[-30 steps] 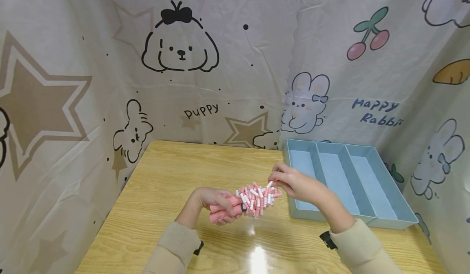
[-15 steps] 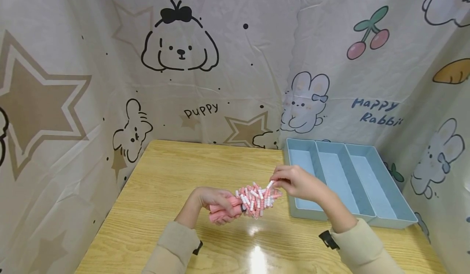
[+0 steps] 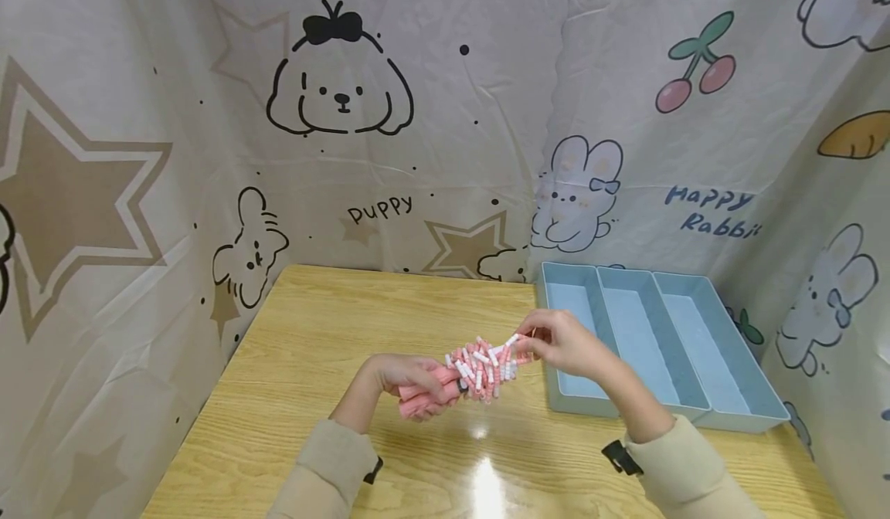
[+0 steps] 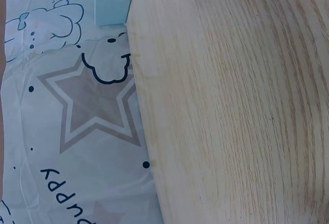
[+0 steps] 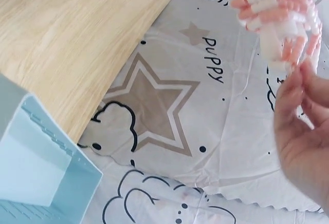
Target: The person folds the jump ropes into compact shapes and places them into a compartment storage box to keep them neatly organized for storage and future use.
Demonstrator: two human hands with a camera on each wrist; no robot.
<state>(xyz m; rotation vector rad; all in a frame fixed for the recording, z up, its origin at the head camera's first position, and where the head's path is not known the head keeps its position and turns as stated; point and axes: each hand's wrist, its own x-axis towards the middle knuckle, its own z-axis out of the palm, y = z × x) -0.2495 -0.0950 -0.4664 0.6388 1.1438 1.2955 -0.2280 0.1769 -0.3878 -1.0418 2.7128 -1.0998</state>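
Observation:
A beaded jump rope (image 3: 481, 371) in pink and white is bundled up in front of me, with its two pink handles (image 3: 416, 405) side by side. My left hand (image 3: 417, 380) grips the handles, thumb on top. A dark band (image 3: 462, 385) circles the rope where the handles meet the beads. At the bundle's far right end, my right hand (image 3: 556, 340) pinches a beaded strand between thumb and fingertips. The right wrist view shows this from close by, the right hand (image 5: 307, 126) below the beads (image 5: 272, 8). Neither hand nor rope shows in the left wrist view.
A light blue tray (image 3: 653, 407) with three long compartments stands on the right of the wooden table (image 3: 334, 310), close behind my right hand. A printed curtain (image 3: 445, 156) hangs along the back and sides. Both sleeves carry a black strap piece (image 3: 621, 457).
The bundle's beaded end has tilted up slightly. My right fingers have shifted a little on the strand, drawing it outward to the right. The left hand keeps its grip on the handles.

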